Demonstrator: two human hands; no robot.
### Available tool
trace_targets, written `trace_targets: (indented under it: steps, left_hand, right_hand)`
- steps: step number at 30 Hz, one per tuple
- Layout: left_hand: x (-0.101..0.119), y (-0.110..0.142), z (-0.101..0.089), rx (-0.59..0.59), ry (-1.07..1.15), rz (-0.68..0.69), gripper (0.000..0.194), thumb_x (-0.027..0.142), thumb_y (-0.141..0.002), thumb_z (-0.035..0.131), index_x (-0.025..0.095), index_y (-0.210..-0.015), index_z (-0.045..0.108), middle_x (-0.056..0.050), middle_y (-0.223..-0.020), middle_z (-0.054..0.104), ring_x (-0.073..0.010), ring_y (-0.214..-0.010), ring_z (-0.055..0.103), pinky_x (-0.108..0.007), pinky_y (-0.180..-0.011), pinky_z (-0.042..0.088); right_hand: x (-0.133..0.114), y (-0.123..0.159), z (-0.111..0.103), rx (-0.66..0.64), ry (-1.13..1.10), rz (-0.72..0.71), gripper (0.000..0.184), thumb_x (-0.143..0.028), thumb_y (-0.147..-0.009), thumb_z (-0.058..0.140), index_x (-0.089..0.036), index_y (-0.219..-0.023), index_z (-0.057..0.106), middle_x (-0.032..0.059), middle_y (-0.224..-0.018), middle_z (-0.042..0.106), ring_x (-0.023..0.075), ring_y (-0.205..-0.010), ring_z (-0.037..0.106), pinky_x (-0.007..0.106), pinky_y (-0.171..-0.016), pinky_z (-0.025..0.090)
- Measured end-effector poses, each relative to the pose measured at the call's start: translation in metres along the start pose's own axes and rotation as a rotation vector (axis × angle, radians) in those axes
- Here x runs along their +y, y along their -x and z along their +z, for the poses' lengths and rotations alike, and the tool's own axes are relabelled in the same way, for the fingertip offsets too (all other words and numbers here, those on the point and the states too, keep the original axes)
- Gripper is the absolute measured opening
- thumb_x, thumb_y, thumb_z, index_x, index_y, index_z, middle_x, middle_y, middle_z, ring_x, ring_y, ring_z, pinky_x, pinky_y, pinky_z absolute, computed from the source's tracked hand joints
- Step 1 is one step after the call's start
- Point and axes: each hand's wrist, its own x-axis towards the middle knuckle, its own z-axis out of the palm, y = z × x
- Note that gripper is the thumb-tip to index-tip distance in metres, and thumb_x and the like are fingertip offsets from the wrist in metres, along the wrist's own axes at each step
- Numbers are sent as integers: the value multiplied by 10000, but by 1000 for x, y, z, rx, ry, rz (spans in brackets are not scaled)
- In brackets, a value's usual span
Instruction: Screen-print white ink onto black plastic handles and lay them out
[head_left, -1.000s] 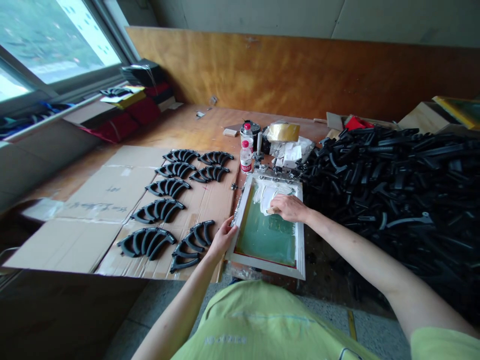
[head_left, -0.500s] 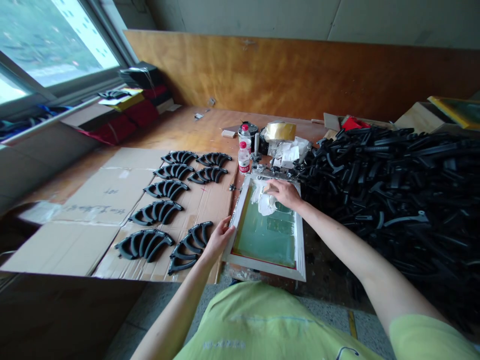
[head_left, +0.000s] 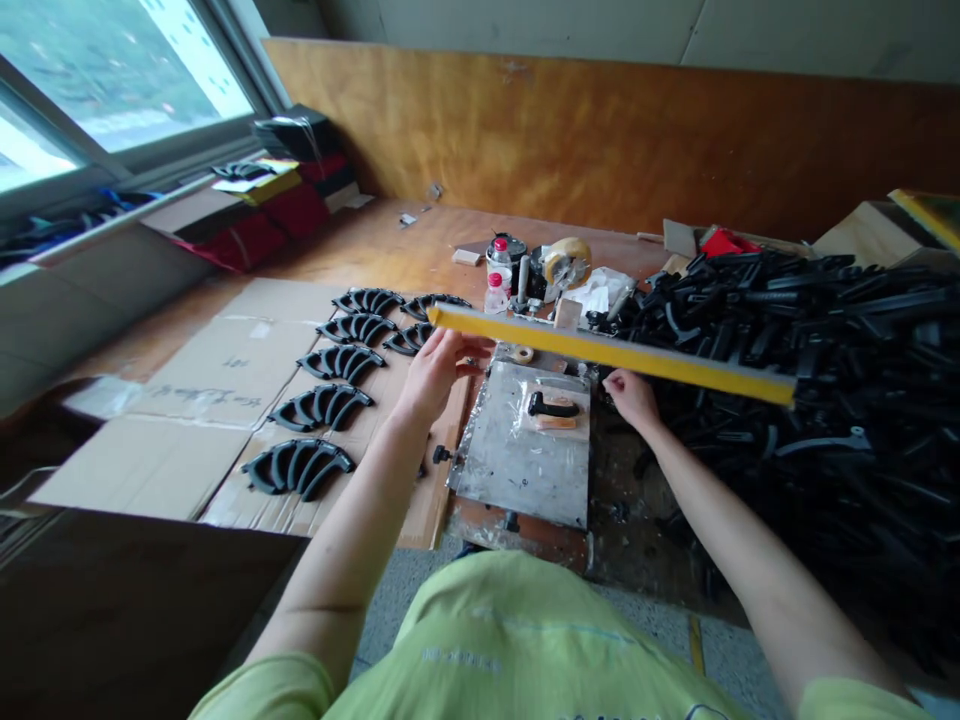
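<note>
My left hand grips the left side of a yellow-edged screen frame and holds it tilted up, so it shows edge-on as a long bar. Under it lies a grey metal plate with one black plastic handle part on a small jig. My right hand hovers at the plate's right edge, just below the raised frame. Its fingers are curled and partly hidden, and I cannot tell whether it holds anything.
Fanned groups of black curved parts lie in rows on flattened cardboard to the left. A big heap of black parts fills the right. Bottles, a tape roll and rags stand behind the plate. A window is at far left.
The screen frame lay flat with my right hand wiping white ink on it; now my left hand has swung it up, the plate and black part are uncovered, and my right hand has moved right.
</note>
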Motion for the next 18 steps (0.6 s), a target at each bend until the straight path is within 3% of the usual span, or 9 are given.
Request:
trace_targets:
  steps: [3, 5, 8, 11, 14, 18]
  left_hand:
    - [1, -9, 8, 8, 1, -8, 498, 580, -862, 485, 146, -1084, 586, -56, -890, 659, -133, -773, 620, -221, -632, 485]
    - [-11, -2, 7, 22, -12, -7, 525, 588, -858, 494, 187, -1196, 533, -45, -938, 659, -128, -782, 619, -222, -634, 489]
    - [-49, 27, -7, 55, -87, -70, 591, 571, -837, 545, 221, -1307, 472, -52, -991, 654, -135, -796, 616, -226, -622, 491]
    - [-102, 71, -34, 144, -245, -186, 555, 527, -832, 567, 177, -1261, 535, -78, -986, 655, -153, -793, 610, -237, -609, 487]
    - [-147, 123, -67, 320, -523, -249, 408, 437, -848, 558, 186, -1166, 608, -83, -1012, 654, -173, -806, 612, -301, -705, 504]
    - [-180, 183, -105, 573, -854, -341, 339, 344, -851, 544, 190, -1145, 617, -104, -1134, 593, -178, -811, 607, -354, -814, 492]
  right_hand:
    - [-13, 28, 28, -128, -78, -119, 170, -286, -821, 588, -196, -956, 639, 38, -880, 694, 184, -823, 624, 292, -756, 468]
    - [-24, 40, 35, -168, -60, -244, 237, -278, -811, 614, -196, -1034, 626, 58, -989, 680, 210, -952, 597, 338, -857, 455]
    - [-34, 50, 33, -117, 38, -360, 290, -280, -832, 603, -186, -1105, 619, 99, -1083, 644, 257, -1051, 541, 401, -933, 420]
    - [-52, 59, 33, -69, 27, -445, 263, -282, -877, 551, -182, -1108, 626, 117, -1077, 633, 276, -1055, 522, 421, -951, 405]
    - [-94, 73, 49, -169, -65, -609, 226, -273, -905, 515, -192, -1080, 634, 103, -1037, 639, 265, -1023, 528, 404, -949, 406]
    - [-178, 99, 89, -383, -125, -818, 223, -267, -921, 498, -192, -1085, 630, 92, -1048, 633, 237, -1032, 516, 360, -931, 416]
